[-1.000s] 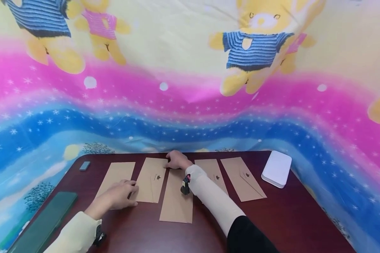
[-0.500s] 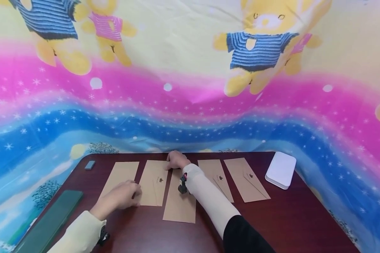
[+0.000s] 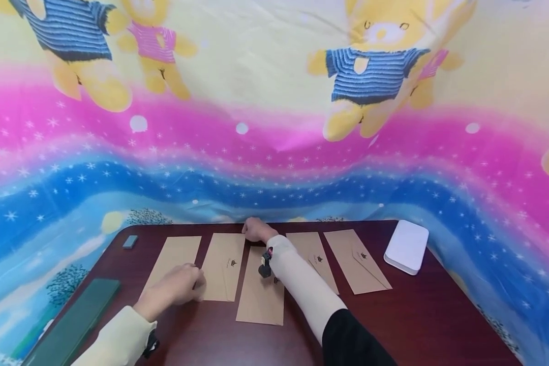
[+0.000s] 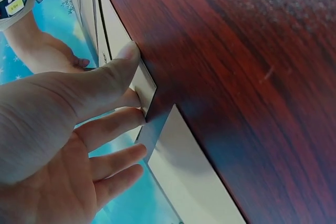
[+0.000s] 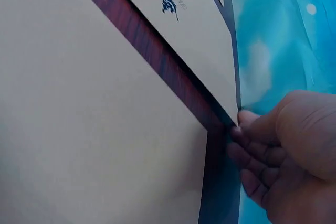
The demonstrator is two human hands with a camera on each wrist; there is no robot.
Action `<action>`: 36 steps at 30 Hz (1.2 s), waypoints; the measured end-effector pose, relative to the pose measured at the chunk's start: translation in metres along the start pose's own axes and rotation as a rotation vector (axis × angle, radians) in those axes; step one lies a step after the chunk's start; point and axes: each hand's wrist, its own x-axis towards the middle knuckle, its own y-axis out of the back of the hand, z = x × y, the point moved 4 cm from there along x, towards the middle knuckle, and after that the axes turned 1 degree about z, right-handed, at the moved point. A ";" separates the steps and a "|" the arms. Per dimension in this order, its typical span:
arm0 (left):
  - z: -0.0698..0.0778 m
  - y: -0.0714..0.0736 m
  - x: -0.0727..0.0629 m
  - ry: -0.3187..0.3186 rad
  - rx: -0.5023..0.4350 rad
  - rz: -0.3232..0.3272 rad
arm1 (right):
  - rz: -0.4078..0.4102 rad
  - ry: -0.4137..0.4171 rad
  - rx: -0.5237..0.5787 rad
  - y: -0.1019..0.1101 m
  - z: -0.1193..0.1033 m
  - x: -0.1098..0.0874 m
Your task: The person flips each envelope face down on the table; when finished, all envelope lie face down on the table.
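Note:
Several brown paper envelopes lie in a row on the dark red table. My left hand (image 3: 180,284) is at the near left corner of the second envelope from the left (image 3: 221,269). In the left wrist view its thumb (image 4: 128,53) lies over that envelope's edge with the index finger under it; the other fingers stay loose. My right hand (image 3: 257,230) reaches to the far right corner of the same envelope and pinches it between thumb and fingers (image 5: 247,124). Below my right forearm lies the middle envelope (image 3: 258,300), set nearer to me and partly covered.
Two envelopes with flaps, one partly hidden by my sleeve (image 3: 322,259) and one further right (image 3: 357,262), lie right of the middle. A white box (image 3: 407,247) stands at the back right. A green case (image 3: 73,323) and a small grey-blue block (image 3: 130,241) lie at the left.
The second envelope has slid slightly toward me. My left fingers have drawn in at its near corner, while my right hand stays at the far corner.

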 end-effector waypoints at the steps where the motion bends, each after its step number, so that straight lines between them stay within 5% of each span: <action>1: 0.000 0.001 0.000 0.000 0.002 0.004 | 0.014 0.017 0.002 0.001 0.000 -0.002; 10: 0.001 0.000 -0.002 0.062 -0.024 -0.058 | 0.071 0.169 0.014 0.000 0.003 -0.008; 28: 0.000 0.001 0.002 0.182 -0.090 -0.157 | 0.115 0.277 -0.011 0.006 0.006 -0.003; 36: -0.002 -0.003 0.001 0.181 -0.108 -0.189 | 0.142 0.294 -0.005 0.010 0.005 -0.006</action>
